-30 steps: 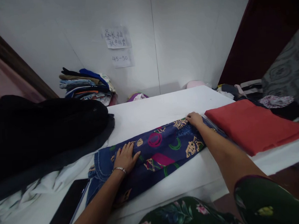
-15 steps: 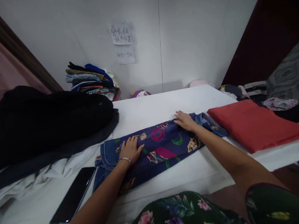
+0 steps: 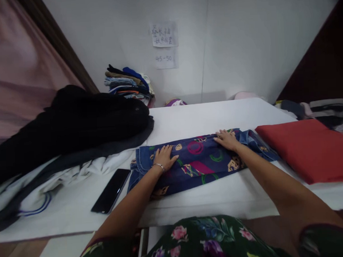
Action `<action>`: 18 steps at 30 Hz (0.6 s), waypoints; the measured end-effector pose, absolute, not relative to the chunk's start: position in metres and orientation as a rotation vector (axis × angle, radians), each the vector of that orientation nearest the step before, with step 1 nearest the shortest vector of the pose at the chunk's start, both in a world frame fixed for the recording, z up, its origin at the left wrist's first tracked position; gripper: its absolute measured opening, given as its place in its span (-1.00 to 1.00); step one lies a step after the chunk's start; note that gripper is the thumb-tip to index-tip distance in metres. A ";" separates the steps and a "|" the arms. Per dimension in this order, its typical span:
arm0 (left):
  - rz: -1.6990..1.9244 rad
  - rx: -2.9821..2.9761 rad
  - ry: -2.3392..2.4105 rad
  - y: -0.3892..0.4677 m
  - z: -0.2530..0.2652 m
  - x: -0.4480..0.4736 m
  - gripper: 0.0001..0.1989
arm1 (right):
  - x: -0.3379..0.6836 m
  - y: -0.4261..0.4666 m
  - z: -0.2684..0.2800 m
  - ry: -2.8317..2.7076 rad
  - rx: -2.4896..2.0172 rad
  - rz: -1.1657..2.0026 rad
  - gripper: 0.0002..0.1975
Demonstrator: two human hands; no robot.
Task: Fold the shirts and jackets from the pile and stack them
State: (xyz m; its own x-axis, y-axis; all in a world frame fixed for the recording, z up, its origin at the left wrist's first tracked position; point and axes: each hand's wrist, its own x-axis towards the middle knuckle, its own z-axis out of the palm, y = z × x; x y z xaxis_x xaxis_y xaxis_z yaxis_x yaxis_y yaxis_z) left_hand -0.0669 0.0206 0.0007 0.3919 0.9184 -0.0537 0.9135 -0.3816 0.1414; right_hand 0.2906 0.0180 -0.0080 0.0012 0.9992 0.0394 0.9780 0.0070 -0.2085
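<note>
The dark blue printed garment [image 3: 200, 167] lies lengthwise across the middle of the frame on the white table [image 3: 217, 116], with denim showing at both ends. The left hand [image 3: 164, 158], wearing a bracelet [image 3: 160, 167], rests flat near the garment's left end, fingers slightly spread and thumb apart, on much the same patch as a second ago. The right hand has changed more: its fingers were bunched at the upper edge near the right end, and now they lie loosely spread, farther left along that edge, above the green crescent. More of the denim at the right end shows than at first. The view has swung left, so everything sits farther right in the frame: the red cloth [image 3: 309, 149] now runs off the right edge, and the phone [image 3: 111, 191], earlier cut off at the bottom, shows whole at lower left. The pink curtain [image 3: 19, 72] fills more of the upper left, beside the black clothing [image 3: 101, 119].
</note>
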 end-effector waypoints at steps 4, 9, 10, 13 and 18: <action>0.113 2.540 1.659 0.014 -0.001 -0.066 -0.36 | 0.243 0.004 -0.011 -2.227 -1.836 0.118 -0.38; 0.087 2.505 1.616 0.012 -0.002 -0.072 -0.34 | 0.212 -0.020 -0.033 -2.342 -1.773 0.128 -0.37; 0.071 2.502 1.612 0.013 -0.001 -0.076 -0.34 | 0.212 -0.022 -0.036 -2.337 -1.777 0.109 -0.38; 0.012 2.455 1.708 0.017 0.005 -0.098 -0.34 | 0.215 -0.022 -0.038 -2.334 -1.770 0.081 -0.39; -0.023 2.325 2.096 0.024 0.021 -0.147 -0.45 | 0.216 -0.019 -0.038 -2.341 -1.771 0.056 -0.39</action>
